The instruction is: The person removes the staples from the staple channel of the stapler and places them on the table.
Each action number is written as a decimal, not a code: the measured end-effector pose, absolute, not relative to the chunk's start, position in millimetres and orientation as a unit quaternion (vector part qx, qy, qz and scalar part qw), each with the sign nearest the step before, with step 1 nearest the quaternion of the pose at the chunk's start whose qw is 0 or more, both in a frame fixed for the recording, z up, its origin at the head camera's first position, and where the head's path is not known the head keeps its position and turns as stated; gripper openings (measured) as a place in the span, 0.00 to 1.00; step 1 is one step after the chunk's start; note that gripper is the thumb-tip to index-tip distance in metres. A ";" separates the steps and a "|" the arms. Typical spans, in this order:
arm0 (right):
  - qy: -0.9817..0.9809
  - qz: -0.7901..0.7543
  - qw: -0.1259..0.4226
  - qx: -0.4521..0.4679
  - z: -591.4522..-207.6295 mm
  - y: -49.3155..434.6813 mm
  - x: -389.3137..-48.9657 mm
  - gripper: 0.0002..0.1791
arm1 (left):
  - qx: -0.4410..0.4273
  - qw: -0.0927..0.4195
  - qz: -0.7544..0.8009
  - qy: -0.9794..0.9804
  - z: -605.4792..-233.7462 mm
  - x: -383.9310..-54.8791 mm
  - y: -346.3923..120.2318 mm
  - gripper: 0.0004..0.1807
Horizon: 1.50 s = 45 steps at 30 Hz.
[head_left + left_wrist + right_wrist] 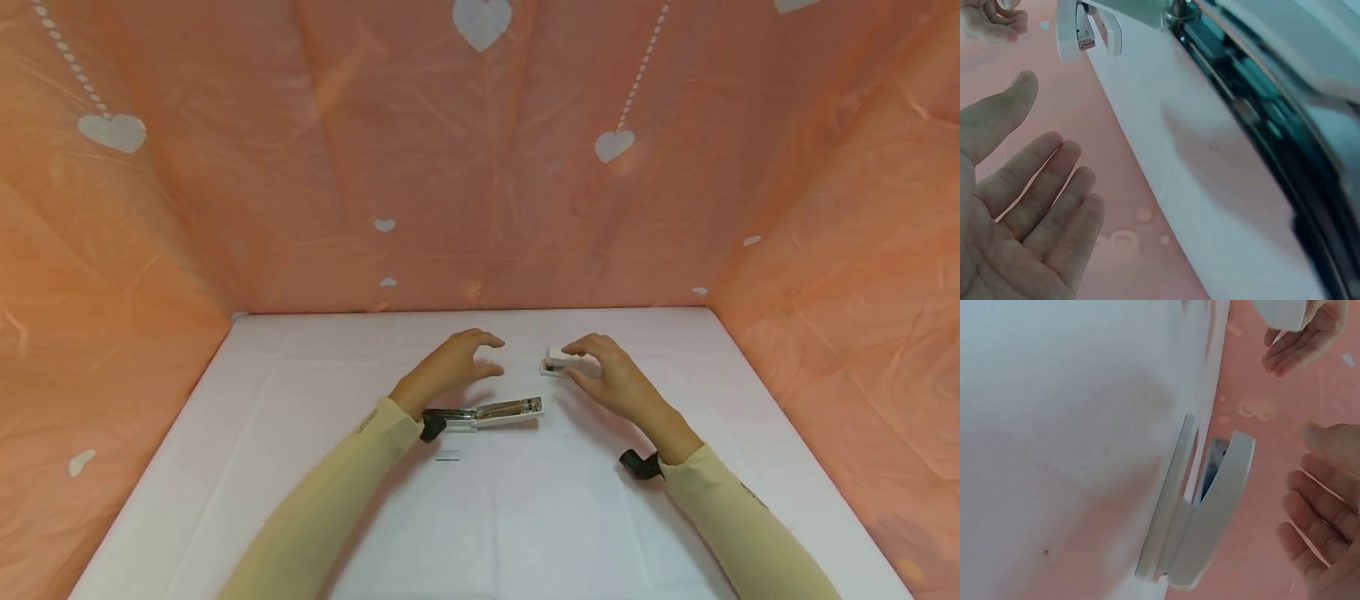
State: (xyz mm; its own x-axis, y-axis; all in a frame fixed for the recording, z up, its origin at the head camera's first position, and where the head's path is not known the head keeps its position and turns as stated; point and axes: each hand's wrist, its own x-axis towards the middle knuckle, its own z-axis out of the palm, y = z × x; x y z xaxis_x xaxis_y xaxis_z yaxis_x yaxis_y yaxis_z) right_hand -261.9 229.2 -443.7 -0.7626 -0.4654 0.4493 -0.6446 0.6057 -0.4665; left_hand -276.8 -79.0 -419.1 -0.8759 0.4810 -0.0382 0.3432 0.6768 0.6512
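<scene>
My left hand (452, 365) hovers over the table with thumb and fingers spread apart and nothing between them. Just in front of its wrist lies a white stapler (510, 409), swung wide open so its metal staple channel shows. A second, smaller white stapler (553, 365) stands farther back, partly hidden behind the fingers of my right hand (617, 379). That hand is also spread and holds nothing. In the right wrist view the small stapler (1213, 519) rests on its base, top arm raised at an angle, with the fingers (1319, 506) apart from it.
A short strip of staples (448, 456) lies on the white tabletop (525, 517), nearer me than the opened stapler. Orange cloth with pale hearts (480, 250) walls off the back and both sides. Each wrist carries a small black camera (640, 464).
</scene>
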 end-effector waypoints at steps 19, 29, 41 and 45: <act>-0.888 0.330 0.119 0.297 -461.9 240.0 -290.3 0.21 | 0.251 0.125 0.334 0.900 -424.7 -307.6 -35.4 0.27; -0.894 0.330 0.101 0.285 -469.2 237.6 -300.1 0.21 | 0.233 0.145 0.348 0.896 -430.9 -315.0 -23.4 0.25; -0.902 0.338 0.051 0.264 -469.0 232.3 -304.5 0.21 | 0.210 0.162 0.338 0.903 -435.2 -319.9 -13.1 0.22; -0.906 0.337 0.041 0.252 -469.3 231.2 -306.6 0.21 | 0.220 0.157 0.313 0.910 -433.6 -321.8 -11.7 0.22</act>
